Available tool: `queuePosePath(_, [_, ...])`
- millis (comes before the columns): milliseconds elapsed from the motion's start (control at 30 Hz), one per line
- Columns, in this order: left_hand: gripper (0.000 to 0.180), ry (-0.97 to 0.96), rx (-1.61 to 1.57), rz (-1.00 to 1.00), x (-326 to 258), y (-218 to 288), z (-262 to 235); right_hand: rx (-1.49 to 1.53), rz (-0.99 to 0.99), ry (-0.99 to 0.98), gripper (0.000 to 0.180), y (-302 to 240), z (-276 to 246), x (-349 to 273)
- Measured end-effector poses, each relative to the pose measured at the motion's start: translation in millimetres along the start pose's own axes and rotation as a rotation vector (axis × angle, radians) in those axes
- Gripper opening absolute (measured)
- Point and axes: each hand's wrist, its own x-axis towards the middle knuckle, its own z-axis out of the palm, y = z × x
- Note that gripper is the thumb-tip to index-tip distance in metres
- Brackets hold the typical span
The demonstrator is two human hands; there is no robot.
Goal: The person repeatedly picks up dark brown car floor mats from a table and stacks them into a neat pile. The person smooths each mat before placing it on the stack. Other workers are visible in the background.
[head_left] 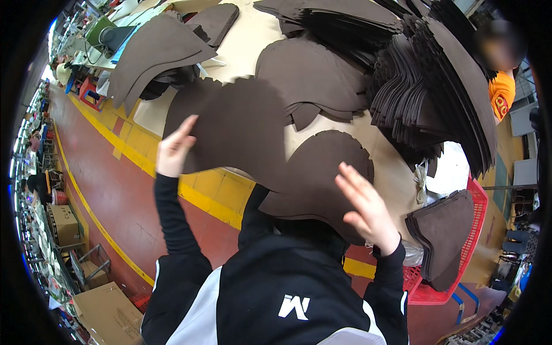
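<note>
Dark brown cut sheets with rounded, notched edges lie overlapping in front of me. My left hand (177, 148) is over the outer edge of the left brown sheet (244, 123). Its thumb and fingers show in front of the sheet and stand apart, so it appears open. My right hand (368, 210) is open, its fingers stretched out over the right edge of a nearer brown sheet (322, 172). Where the two sheets meet in the middle, the upper one looks slightly blurred.
A brown sheet stack (313, 75) lies beyond on the pale table (230, 49). Tall piles (437, 86) fill the right. A red basket (474, 230) with more sheets (445, 230) stands near right. A person in an orange sleeve (502, 92) is at far right. Cardboard boxes (106, 313) sit lower left.
</note>
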Motion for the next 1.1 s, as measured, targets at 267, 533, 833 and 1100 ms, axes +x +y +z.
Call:
queuePosePath(267, [0.052, 0.142, 1.066, -0.049, -8, -61, -95, -0.358, 0.183, 0.076, 0.07, 65, 24, 48])
queuePosePath(533, [0.066, -0.297, 0.366, 0.095, -58, 14, 129, -0.394, -0.015, -0.204, 0.085, 17, 71, 21])
queuePosePath(833, [0.057, -0.314, 0.01, -0.036, -72, 65, 160, 0.216, 0.008, -0.411, 0.066, -11, 60, -27])
queuePosePath(1100, [0.039, -0.102, -0.211, -0.144, -43, 36, 103, 0.126, 0.16, 0.224, 0.047, -6, -8, 14])
